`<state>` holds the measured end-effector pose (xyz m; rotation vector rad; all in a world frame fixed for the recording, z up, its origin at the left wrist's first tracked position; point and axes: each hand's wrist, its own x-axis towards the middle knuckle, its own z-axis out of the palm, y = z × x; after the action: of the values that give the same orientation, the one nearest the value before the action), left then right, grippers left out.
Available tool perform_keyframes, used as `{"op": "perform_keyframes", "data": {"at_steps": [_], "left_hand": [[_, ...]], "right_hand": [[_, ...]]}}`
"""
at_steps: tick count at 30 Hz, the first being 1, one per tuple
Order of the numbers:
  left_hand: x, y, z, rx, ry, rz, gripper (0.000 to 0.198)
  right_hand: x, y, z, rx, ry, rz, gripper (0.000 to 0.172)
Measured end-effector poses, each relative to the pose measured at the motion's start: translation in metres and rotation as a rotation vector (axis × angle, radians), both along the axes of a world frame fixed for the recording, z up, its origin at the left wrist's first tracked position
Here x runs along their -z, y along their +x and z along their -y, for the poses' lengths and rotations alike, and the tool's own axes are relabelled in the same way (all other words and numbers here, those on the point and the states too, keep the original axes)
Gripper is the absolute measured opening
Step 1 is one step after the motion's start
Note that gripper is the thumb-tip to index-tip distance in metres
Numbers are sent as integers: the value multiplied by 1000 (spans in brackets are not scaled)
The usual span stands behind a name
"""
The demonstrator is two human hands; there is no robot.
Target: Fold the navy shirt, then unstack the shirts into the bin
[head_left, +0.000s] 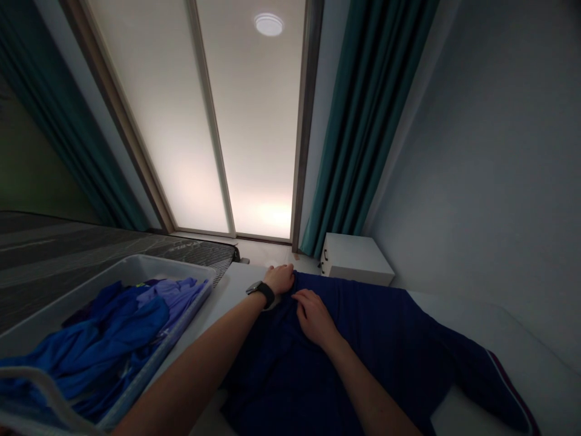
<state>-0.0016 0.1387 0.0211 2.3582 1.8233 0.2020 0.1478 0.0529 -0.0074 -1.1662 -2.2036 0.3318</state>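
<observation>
A navy blue shirt point(381, 339) lies spread over a white surface, with one sleeve reaching right to a cuff striped in white and dark red. My left hand point(280, 278), below a dark wristwatch point(261, 293), has its fingers curled over the far left edge of the cloth. Just nearer and to the right, my right hand point(313, 315) rests on the shirt, fingers bent and closed on a bit of its fabric. The fingertips of both hands are partly hidden.
On the left stands a clear plastic bin point(140, 261) holding blue and purple clothes point(113, 327), with a white handle in front. Behind it is a dark grey mattress point(91, 242). A white cabinet point(356, 254) stands past the table's far edge, near teal curtains point(363, 121) and sliding doors.
</observation>
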Motion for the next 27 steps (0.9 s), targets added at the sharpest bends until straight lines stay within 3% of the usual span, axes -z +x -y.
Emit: {"op": "perform_keyframes", "data": {"at_steps": [4,10,18,22,27], "left_hand": [[-2,-6,-3,-43,6,-9,23],[-9,-31,-11,-206,25,0,23],[1,-66,-20,-363,3,111,20],[6,-49,-26,-334,-4,199,19],[8,-12,-21,-184,8,242,23]], "right_hand": [[1,-1,1,127,20,54,39],[-2,1,4,415,-33,327,45],[-3,42,-14,481,-261,436,58],[1,59,-15,572,-349,480,66],[2,81,-6,690,-412,523,69]]}}
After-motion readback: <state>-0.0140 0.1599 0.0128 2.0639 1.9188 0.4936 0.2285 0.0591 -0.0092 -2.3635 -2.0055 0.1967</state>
